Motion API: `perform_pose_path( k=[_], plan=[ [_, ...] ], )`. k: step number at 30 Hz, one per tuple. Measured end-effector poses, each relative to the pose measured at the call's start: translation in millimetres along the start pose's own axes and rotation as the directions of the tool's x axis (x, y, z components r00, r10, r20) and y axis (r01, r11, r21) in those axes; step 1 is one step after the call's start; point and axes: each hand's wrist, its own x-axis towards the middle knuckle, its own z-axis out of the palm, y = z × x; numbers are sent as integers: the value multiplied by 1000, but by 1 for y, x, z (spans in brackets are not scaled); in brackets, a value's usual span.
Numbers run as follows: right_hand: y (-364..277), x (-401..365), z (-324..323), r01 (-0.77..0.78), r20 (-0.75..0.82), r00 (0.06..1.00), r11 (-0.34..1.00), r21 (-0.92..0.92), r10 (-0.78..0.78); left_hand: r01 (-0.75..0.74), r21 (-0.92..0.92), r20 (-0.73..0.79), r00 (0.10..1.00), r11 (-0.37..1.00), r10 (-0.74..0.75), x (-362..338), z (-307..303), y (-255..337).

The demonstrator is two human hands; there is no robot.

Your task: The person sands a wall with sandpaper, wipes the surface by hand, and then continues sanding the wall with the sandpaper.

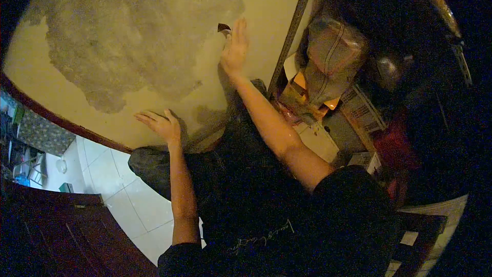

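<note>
My left hand lies against the pale yellow wall, its fingers stretched out and nothing in it. Higher up and to the right, my right hand presses on the same wall with its fingers extended. A small dark piece of sandpaper, pale on its other side, curls out beside the thumb; the rest is hidden under the hand. Across the wall above my left hand spreads a large rough grey patch with ragged edges. A smaller dark mark shows between my arms.
Right of the wall's dark edge stand a clear plastic-covered bag, boxes and papers. A dark wooden door is at lower left, beside white floor tiles. A dark chair-like frame is at lower right.
</note>
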Motion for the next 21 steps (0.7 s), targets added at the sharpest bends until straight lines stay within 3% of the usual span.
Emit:
perform_pose_path(
  k=[4,6,7,9,13,19,21],
  plan=[
    [-9,-31,0,-43,16,999,989,145,41,-68,-33,-8,998,997,68,-6,-2,1],
    [-14,-44,-6,56,17,998,998,-43,-56,-63,-41,-12,998,997,63,-5,-1,2],
    [-15,-49,-10,54,18,998,998,-42,-53,-58,-49,-13,998,997,58,-5,-2,4],
    [-19,-52,-18,-186,-52,982,982,-34,184,-47,-55,-6,999,997,47,-4,-2,7],
    [-8,-46,-1,-221,-92,972,974,-40,216,-44,-64,-8,999,997,44,-5,5,3],
    [-40,-32,39,-231,-2,971,939,-255,239,-37,-91,-6,999,995,36,-5,5,4],
    [-39,-42,37,-146,132,964,875,-462,231,-38,-67,-2,999,997,38,-4,1,9]
  ],
)
